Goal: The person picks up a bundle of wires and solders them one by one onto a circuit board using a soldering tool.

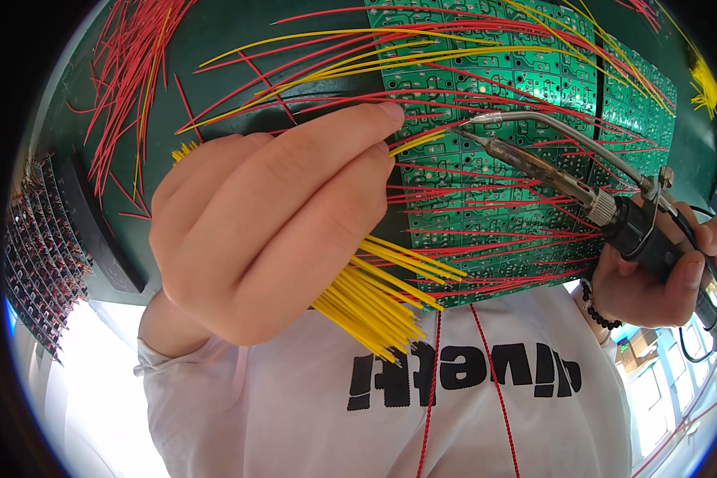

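Left of centre in the frame, the left hand (271,215) pinched a yellow wire (418,144) at its fingertips, over the green circuit boards (566,68), and clasped a bundle of yellow wires (374,307) that fanned out below the palm. At the right edge, the right hand (633,295) gripped a soldering iron (645,239), its tip beside a thin metal tube (558,125) near the pinched wire. Red wires (131,64) lay heaped at upper left

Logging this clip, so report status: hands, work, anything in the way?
Left hand holds yellow wires. Right hand grips soldering iron, tip over green circuit boards. Red wires lie across boards.
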Demonstrator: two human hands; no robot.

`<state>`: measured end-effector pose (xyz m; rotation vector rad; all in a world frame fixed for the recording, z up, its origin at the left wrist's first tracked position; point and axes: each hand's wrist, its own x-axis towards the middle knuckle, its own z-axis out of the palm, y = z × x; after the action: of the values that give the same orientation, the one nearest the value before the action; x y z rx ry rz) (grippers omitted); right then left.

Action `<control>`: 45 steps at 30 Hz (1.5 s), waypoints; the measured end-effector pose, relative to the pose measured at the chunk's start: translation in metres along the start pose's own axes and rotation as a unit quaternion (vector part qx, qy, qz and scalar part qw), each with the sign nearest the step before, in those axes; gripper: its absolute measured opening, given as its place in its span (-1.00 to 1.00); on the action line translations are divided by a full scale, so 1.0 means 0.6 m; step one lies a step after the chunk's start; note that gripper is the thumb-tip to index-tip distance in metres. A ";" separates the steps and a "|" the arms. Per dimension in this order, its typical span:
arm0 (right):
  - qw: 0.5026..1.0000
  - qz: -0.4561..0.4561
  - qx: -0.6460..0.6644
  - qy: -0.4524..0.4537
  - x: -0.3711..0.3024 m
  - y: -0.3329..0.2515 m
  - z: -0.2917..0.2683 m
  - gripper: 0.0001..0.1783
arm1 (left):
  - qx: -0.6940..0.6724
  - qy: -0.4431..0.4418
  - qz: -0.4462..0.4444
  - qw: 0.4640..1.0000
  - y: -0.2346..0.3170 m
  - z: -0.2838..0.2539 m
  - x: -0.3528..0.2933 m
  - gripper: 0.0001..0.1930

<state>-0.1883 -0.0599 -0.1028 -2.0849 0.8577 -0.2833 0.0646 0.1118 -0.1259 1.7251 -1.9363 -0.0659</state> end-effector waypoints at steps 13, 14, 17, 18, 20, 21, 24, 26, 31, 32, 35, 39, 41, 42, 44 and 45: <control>0.988 -0.046 0.050 0.141 -0.008 -0.001 0.046 -0.65 | 0.004 0.002 0.000 1.000 -0.003 0.000 -0.005 -0.86; 0.984 -0.056 0.069 0.152 -0.008 0.000 0.051 -0.67 | 0.007 -0.001 0.004 1.000 -0.006 -0.001 -0.008 -0.86; 0.971 -0.083 0.125 0.185 -0.014 0.006 0.062 -0.71 | 0.007 0.005 -0.002 1.000 -0.013 -0.003 -0.016 -0.86; 0.966 -0.092 0.144 0.196 -0.016 0.010 0.066 -0.72 | 0.000 0.002 -0.009 1.000 -0.017 -0.003 -0.019 -0.86; 0.953 -0.110 0.180 0.217 -0.021 0.017 0.070 -0.73 | 0.002 0.003 -0.001 1.000 -0.021 -0.003 -0.022 -0.85; 0.946 -0.118 0.198 0.228 -0.023 0.020 0.072 -0.73 | 0.002 0.003 -0.001 1.000 -0.022 -0.003 -0.024 -0.85; 0.922 -0.145 0.251 0.257 -0.024 0.022 0.077 -0.71 | 0.010 0.009 0.001 1.000 -0.024 -0.002 -0.025 -0.85; 0.903 -0.164 0.287 0.276 -0.019 0.016 0.079 -0.68 | 0.010 0.019 0.015 1.000 -0.025 -0.003 -0.023 -0.86; 0.859 -0.195 0.354 0.315 -0.005 -0.001 0.073 -0.59 | 0.011 0.009 0.003 1.000 -0.015 0.000 -0.012 -0.86; 0.871 -0.161 0.325 0.331 -0.007 -0.002 0.073 -0.60 | 0.009 0.009 0.003 1.000 -0.015 0.000 -0.012 -0.86; 0.887 -0.137 0.275 0.346 -0.022 0.009 0.064 -0.61 | 0.000 0.024 0.006 1.000 -0.013 0.004 -0.003 -0.87; 0.901 -0.144 0.302 0.278 -0.034 0.009 0.053 -0.55 | -0.068 0.047 -0.034 0.996 -0.012 0.000 0.001 -0.87; 0.913 -0.142 0.290 0.249 -0.021 -0.007 0.047 -0.63 | -0.098 0.031 -0.044 0.994 -0.014 -0.010 -0.002 -0.87; 0.926 -0.141 0.275 0.215 -0.012 -0.014 0.041 -0.70 | -0.106 0.043 -0.034 0.993 -0.013 -0.015 0.001 -0.87; 0.942 -0.092 0.260 0.192 -0.001 -0.038 0.050 -0.74 | -0.080 0.048 -0.037 0.995 -0.018 -0.032 -0.005 -0.87; 0.957 -0.038 0.238 0.161 0.003 -0.047 0.048 -0.78 | -0.037 0.038 -0.049 0.997 -0.021 -0.038 -0.011 -0.87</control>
<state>-0.1600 -0.0315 -0.0991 -1.6406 0.8004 -0.8068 0.0861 0.1226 -0.1134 1.7474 -1.7716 -0.1048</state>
